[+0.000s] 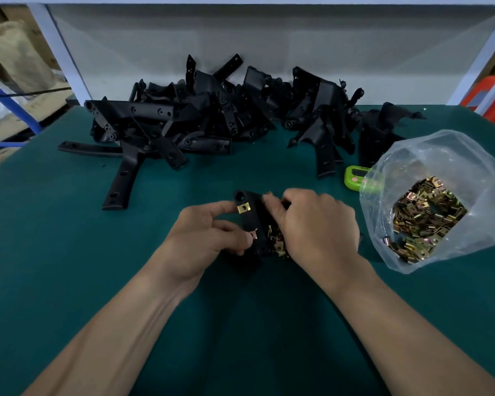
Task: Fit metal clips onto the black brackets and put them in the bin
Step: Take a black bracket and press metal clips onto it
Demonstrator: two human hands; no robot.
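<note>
Left grip (209,232) pinches a narrow black plastic bracket (253,217) from its left side. Right grip (317,227) curls over the bracket's right edge. One square brass-coloured metal clip (243,208) sits fitted near the bracket's far end; a second clip (253,234) shows by the left thumb. Small heap of loose brass clips (278,244) lies under the right palm. Dark green surface (69,252) carries a pile of black brackets (200,118) at the back, a clear plastic bag (440,155) of clips at right, and a lime-green gadget (354,177) just beside the bag.
</note>
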